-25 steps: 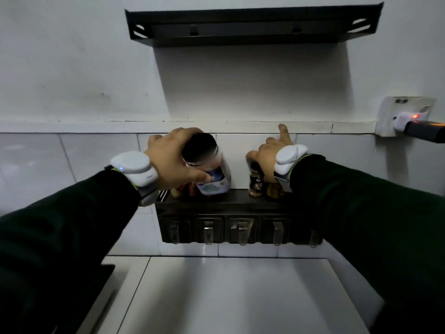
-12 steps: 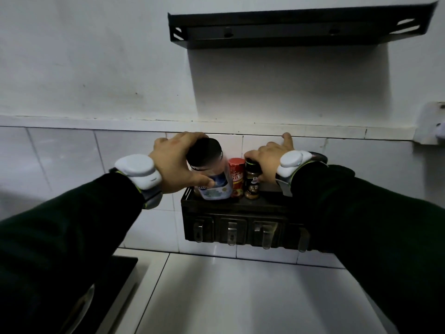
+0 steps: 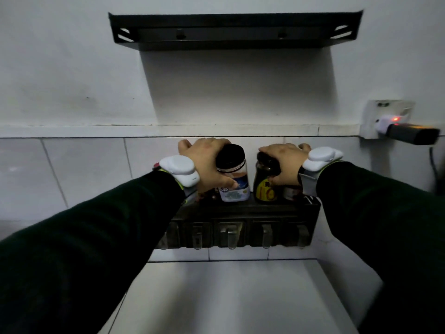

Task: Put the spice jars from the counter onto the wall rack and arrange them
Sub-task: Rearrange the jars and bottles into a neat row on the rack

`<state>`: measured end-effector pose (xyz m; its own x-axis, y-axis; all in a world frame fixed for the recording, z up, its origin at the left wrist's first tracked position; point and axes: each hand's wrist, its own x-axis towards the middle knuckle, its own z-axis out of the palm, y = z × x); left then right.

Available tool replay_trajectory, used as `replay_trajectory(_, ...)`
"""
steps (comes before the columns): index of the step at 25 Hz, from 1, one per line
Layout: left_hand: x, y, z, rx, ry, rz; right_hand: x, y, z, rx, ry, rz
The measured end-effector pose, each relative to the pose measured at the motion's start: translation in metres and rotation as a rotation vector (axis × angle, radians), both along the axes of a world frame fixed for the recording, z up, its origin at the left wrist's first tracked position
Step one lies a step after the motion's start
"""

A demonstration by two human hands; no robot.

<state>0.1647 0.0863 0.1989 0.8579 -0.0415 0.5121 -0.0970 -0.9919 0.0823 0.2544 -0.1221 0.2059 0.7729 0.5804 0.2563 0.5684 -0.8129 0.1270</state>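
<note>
A black wall rack point(image 3: 243, 210) with hooks along its front hangs on the tiled wall. My left hand point(image 3: 206, 160) grips a clear jar with a black lid and a blue-white label point(image 3: 233, 182), standing upright in the rack's middle. My right hand point(image 3: 284, 162) is closed over the top of a dark jar with a yellow-red label point(image 3: 265, 191) just to its right. Another small jar point(image 3: 292, 192) shows partly under my right wrist. More small jars sit behind my left wrist, mostly hidden.
A second black shelf point(image 3: 234, 30) is mounted higher on the wall. A wall socket with a plugged-in device and red light point(image 3: 395, 124) is at the right. The white counter point(image 3: 228, 297) lies below the rack.
The blue-labelled jar went from tilted to upright in the rack. My right hand left the small brown jar and now covers a larger dark jar. The red-lidded jar is out of sight.
</note>
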Motion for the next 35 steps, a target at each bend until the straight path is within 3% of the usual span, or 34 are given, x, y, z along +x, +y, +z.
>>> replay_trajectory(12, 0.057, -0.023, -0.020, 0.323, 0.102, 0.118, 0.043, -0.052, -0.034, 0.320, 0.212, -0.166)
replay_trajectory(19, 0.062, -0.023, -0.020, 0.300, 0.130, 0.086, 0.038, -0.050, -0.029, 0.761, 0.282, -0.210)
replay_trajectory(24, 0.067, -0.040, -0.022, 0.277, 0.124, 0.077, 0.026, -0.072, 0.002, 0.762, 0.243, -0.244)
replay_trajectory(35, 0.076, -0.072, -0.026, 0.230, 0.127, 0.038, -0.008, -0.101, -0.001, 0.816, 0.314, -0.315)
